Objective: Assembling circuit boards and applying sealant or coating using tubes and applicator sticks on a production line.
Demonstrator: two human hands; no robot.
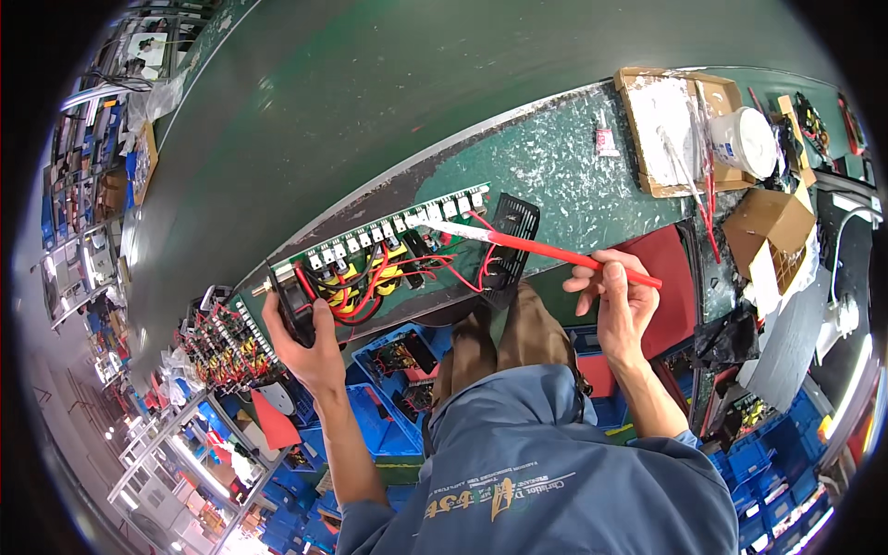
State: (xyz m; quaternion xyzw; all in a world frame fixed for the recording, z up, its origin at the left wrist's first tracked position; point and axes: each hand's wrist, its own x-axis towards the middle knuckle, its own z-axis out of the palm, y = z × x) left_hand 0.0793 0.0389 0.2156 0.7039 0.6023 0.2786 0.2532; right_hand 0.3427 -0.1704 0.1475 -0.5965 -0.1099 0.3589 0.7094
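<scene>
Left hand (310, 347) grips the left end of a long open assembly: a green circuit board (393, 231) with a row of white connectors along its top edge, red, yellow and black wires (370, 277) bundled below it, and a black vented end plate (511, 242) at the right. The assembly sits tilted over the near edge of the green bench (555, 166), part of it hanging above the blue bins (379, 407) below.

Right hand (618, 301) is closed in a pen-style pinch on a red brush handle (564, 253); its white tip (444, 227) lies against the board's right portion, near the connectors.

Judgement: the step in hand looks like dabbing or brushing something onto points along the board. The next move would call for holding the assembly steady with the left hand and guiding the tip to the next spot without snagging the wires.

Hard to make out:
1. Whether the tip carries any paste or fluid.
2. Exact contact point; connectors there are too small to separate.
3. The assembly's underside and the left palm's grip, hidden behind the frame.
4. Contents of the cardboard tray (666, 129) and white tub (745, 141), 2 items at far right, distorted by the lens.
</scene>
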